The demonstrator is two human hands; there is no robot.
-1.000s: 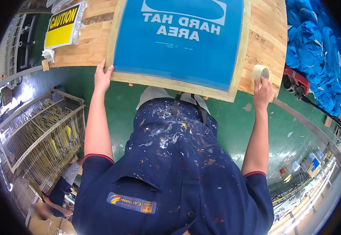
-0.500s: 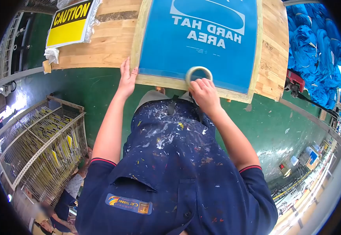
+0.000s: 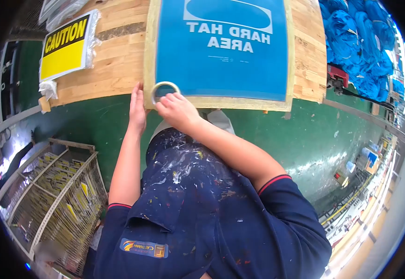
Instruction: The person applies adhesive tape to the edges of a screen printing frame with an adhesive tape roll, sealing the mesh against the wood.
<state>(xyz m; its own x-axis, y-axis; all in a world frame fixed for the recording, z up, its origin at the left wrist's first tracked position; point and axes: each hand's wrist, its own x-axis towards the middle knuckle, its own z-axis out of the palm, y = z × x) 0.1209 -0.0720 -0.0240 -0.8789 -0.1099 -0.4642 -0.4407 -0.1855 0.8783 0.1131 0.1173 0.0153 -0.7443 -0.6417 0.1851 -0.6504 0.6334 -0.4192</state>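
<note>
A framed blue screen [image 3: 221, 74] with mirrored "HARD HAT AREA" lettering lies on the wooden table [image 3: 114, 56]. Near its lower left corner, my right hand [image 3: 177, 110] grips a roll of tape [image 3: 177, 87], fingers closed on the ring's lower side. The roll stands over the frame's near edge. My left hand [image 3: 138, 109] is just left of that corner, fingers stretched upward along the frame's left side. Whether its thumb touches the frame is hard to see.
A yellow and black CAUTION sign [image 3: 65, 46] in clear plastic lies at the table's left. Blue bundles [image 3: 358, 46] hang beyond the right end, above a red clamp-like part [image 3: 337, 75]. A wire rack [image 3: 56, 204] stands at lower left on the green floor [image 3: 300, 144].
My right hand has moved left with the tape roll, from near the middle of the frame's near edge to its left corner. The view has shifted, and my left hand appears slightly lower.
</note>
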